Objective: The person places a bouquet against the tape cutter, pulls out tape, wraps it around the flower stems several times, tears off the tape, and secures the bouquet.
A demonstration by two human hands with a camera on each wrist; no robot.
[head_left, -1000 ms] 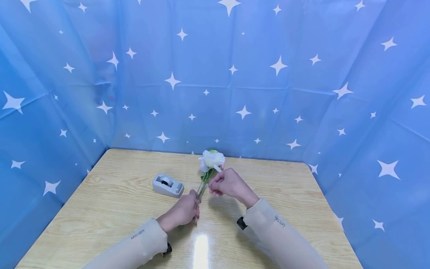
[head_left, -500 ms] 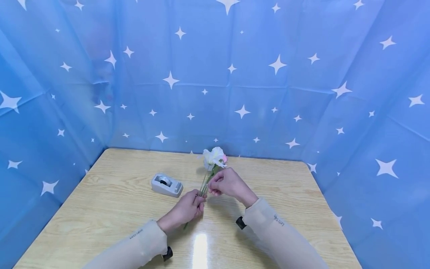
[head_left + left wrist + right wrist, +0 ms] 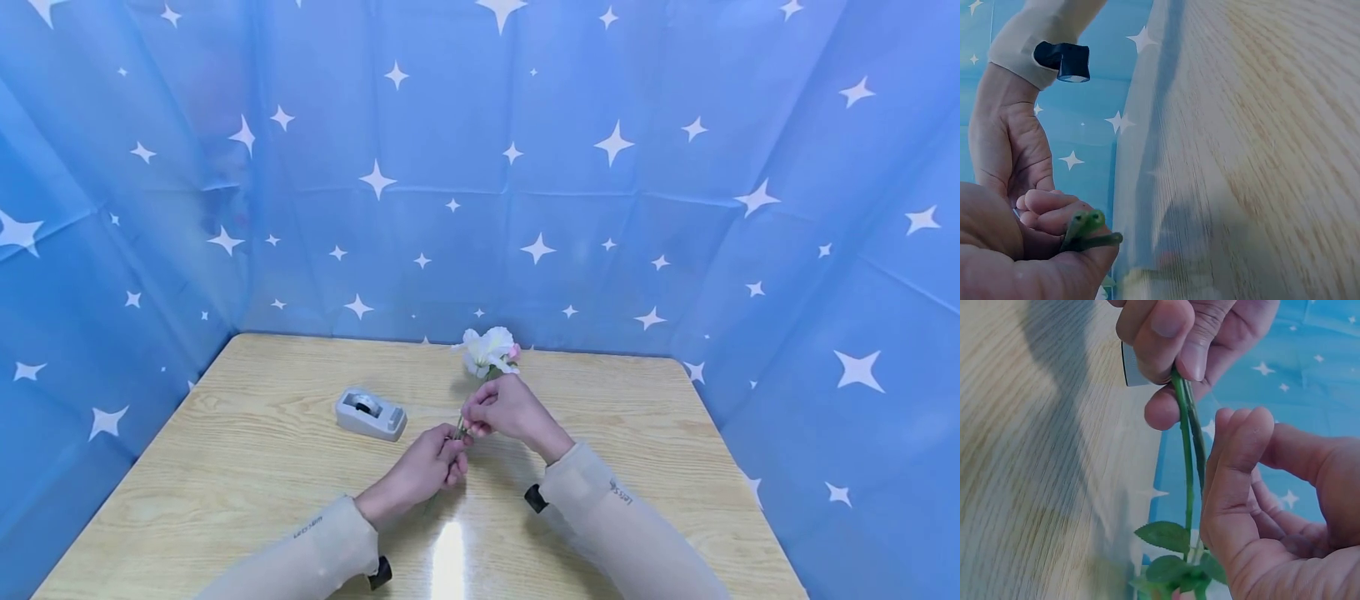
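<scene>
My left hand (image 3: pixel 423 467) grips several green stems (image 3: pixel 1187 450) between thumb and fingers. Their cut ends (image 3: pixel 1088 226) poke out of the fist in the left wrist view. At the far end of the bunch sit a white flower (image 3: pixel 487 348) and, partly behind it, a pink one (image 3: pixel 514 352). Green leaves (image 3: pixel 1166 537) show below in the right wrist view. Right beside the stems, my right hand (image 3: pixel 506 412) pinches with thumb and fingertips. A faint clear strip, seemingly tape, shows at those fingertips; most of it is hidden.
A grey tape dispenser (image 3: pixel 371 414) stands on the wooden table (image 3: pixel 262 458), left of the hands. Blue curtains (image 3: pixel 450 167) with white stars enclose the table's back and sides. Dark wrist cameras (image 3: pixel 381 573) hang under both sleeves.
My left hand has shifted right and brought the stems closer to the right hand. The flower heads moved right and turned, exposing more pink. My right hand has stayed nearly in place.
</scene>
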